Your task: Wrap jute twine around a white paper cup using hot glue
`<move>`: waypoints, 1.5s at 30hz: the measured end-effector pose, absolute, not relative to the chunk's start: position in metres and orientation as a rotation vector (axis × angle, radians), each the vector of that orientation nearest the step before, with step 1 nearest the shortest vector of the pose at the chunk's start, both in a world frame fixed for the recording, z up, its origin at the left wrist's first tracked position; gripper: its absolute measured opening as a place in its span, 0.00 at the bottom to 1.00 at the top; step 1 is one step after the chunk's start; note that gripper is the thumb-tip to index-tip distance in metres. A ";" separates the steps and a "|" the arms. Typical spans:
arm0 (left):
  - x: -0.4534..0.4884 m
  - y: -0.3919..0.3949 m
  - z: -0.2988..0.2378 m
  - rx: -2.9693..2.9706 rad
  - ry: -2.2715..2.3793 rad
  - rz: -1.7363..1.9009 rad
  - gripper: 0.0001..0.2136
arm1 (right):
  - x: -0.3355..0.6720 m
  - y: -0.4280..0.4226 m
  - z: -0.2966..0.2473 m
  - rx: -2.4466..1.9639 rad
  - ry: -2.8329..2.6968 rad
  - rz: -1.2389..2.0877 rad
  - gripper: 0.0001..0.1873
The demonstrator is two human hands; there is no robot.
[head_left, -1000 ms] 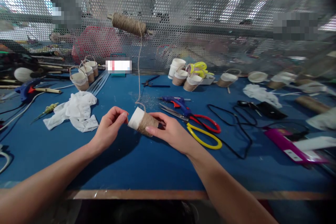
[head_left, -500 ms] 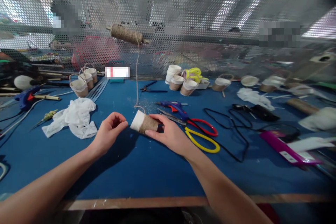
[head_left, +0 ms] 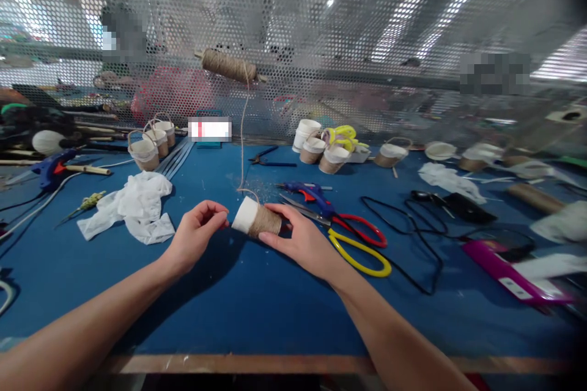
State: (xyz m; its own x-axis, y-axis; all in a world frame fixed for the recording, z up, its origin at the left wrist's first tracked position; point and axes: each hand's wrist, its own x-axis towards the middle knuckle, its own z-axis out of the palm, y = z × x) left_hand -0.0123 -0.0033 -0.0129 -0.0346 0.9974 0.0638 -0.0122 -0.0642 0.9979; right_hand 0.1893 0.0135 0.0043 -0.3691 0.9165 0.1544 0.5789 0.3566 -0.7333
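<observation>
A small white cup [head_left: 246,214], partly wrapped in brown twine, lies tilted on its side in my right hand [head_left: 300,233]. The fingers and thumb grip its twine-covered end. Just left of the cup's white end, my left hand [head_left: 204,227] is curled with thumb and fingertips together; whether anything is pinched there cannot be made out. Twine [head_left: 243,134] hangs from a spool [head_left: 229,65] on the mesh and runs down to the cup. A blue glue gun [head_left: 312,192] and large scissors [head_left: 360,250] with red and yellow handles lie right of the cup.
White cloth gloves [head_left: 137,204] lie at left, near another blue glue gun [head_left: 48,170]. Pliers [head_left: 268,160] lie behind the cup. Several twine-wrapped cups [head_left: 144,159] stand along the back. A black cord [head_left: 413,226] and a purple power strip [head_left: 499,272] are at right. Perforated mesh [head_left: 321,43] rises behind.
The whole view has shifted slightly, so everything sits a little lower and further right. Both hands keep nearly the same pose, with the cup still in the right one.
</observation>
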 end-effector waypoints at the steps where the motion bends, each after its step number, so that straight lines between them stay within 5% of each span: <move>1: -0.013 -0.003 -0.013 1.229 1.192 1.287 0.07 | 0.189 0.013 0.005 -1.293 -2.062 0.790 0.24; 31: -0.001 -0.008 -0.021 1.252 1.065 0.984 0.13 | 0.179 0.004 0.005 -1.256 -2.257 0.749 0.28; 38: -0.001 -0.012 -0.016 1.305 1.119 0.968 0.12 | 0.228 0.059 0.029 -1.797 -1.960 0.463 0.19; 45: -0.003 -0.013 -0.011 1.625 1.189 0.900 0.10 | 0.254 0.105 0.008 -2.088 -1.838 0.532 0.15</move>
